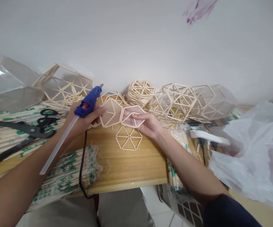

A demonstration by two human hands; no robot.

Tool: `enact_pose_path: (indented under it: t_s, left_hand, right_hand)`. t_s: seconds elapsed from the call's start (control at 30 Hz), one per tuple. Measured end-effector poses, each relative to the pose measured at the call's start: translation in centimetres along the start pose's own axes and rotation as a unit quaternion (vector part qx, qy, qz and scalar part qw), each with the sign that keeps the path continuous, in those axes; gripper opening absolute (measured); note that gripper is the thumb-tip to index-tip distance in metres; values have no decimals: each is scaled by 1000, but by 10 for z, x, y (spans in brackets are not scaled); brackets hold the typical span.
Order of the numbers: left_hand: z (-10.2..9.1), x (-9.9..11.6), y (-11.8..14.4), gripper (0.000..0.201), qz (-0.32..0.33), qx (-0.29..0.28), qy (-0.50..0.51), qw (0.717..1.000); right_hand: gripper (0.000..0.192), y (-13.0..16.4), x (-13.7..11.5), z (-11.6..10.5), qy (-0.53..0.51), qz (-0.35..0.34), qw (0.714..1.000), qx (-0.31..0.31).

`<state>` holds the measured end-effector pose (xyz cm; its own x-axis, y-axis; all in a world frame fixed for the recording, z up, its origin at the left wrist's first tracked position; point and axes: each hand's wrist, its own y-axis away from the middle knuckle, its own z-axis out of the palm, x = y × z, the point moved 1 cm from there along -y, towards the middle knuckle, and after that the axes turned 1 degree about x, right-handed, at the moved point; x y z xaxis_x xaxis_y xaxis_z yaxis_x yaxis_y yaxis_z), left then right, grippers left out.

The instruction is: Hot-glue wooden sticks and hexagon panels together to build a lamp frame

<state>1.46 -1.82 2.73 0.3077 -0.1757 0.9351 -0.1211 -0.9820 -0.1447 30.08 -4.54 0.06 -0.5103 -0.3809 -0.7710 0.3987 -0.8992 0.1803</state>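
My left hand (83,121) grips a blue hot glue gun (89,100) with a long clear glue stick (56,148) sticking out behind it, and its fingers also steady a hexagonal stick frame (111,113). My right hand (148,124) holds a second hexagonal stick frame (132,116) edge to edge against the first. Both frames are tilted up above the wooden tabletop (127,167). A flat hexagon of sticks (128,138) lies on the wood just below them.
Several stick polyhedra (173,99) stand along the wall, with a bigger stick frame (64,86) and clear plastic sheets (6,82) at left. Black shears (30,127) lie on packs of sticks (65,176). A white power strip (209,137) and a plastic bag (254,151) are at right.
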Motion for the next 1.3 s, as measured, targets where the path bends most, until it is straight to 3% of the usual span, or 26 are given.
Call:
enact_pose_path:
  t_s: [0.53, 0.73, 0.93, 1.1, 1.3]
  left_hand:
    - [-2, 2, -1, 48, 28, 3, 3, 1000]
    - [1, -1, -1, 50, 20, 4, 20, 1000]
    - [-2, 1, 3, 58, -4, -34, 46, 998]
    - [-6, -11, 1, 69, -32, -65, 72, 995]
    - [-3, -8, -1, 77, -42, -71, 122, 989]
  right_hand:
    - [37, 2, -4, 3, -14, 0, 1000, 0]
    - [36, -1, 3, -1, 30, -13, 999, 4]
    - [31, 0, 10, 0, 57, -32, 998, -1]
    - [32, 4, 7, 5, 60, -30, 998, 1]
    - [36, 3, 6, 6, 47, -45, 998, -8]
